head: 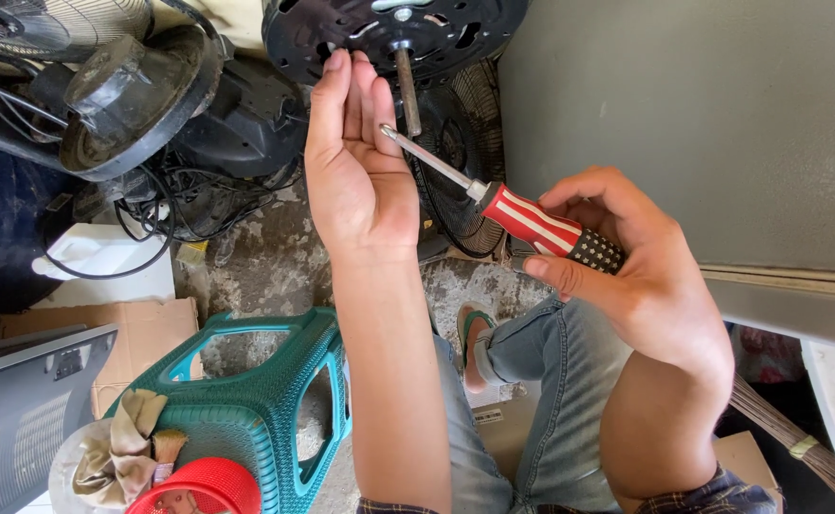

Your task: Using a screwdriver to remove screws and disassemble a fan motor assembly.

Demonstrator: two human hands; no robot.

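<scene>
Item: right hand (646, 286), fingers clenching around the red-and-white striped handle of a screwdriver (531, 221); the handle's dark starred end is sitting against the palm, and the metal shaft is pointing toward 10 o'clock, its tip resting at the fingers of the left hand. Item: left hand (355, 162), lying open with palm showing and grasping nothing, its fingertips (334, 67) reaching up to touch the rim of the black fan motor housing (360, 33) at 12 o'clock. A bare metal spindle (408, 90) is sticking down from the centre of that housing, just beside the left hand's fingers. Surroundings: a wire fan guard (465, 143) is standing at 1 o'clock behind the screwdriver; more black fan parts (141, 90) and tangled cables are lying at 10 o'clock; a green plastic stool (265, 381) is sitting at 7 o'clock, with a crumpled rag (122, 447) and a red basket (203, 490) beside it; a grey panel (703, 114) is filling the 2 o'clock area. The person's jeans-clad leg (550, 381) is showing at 6 o'clock.
</scene>
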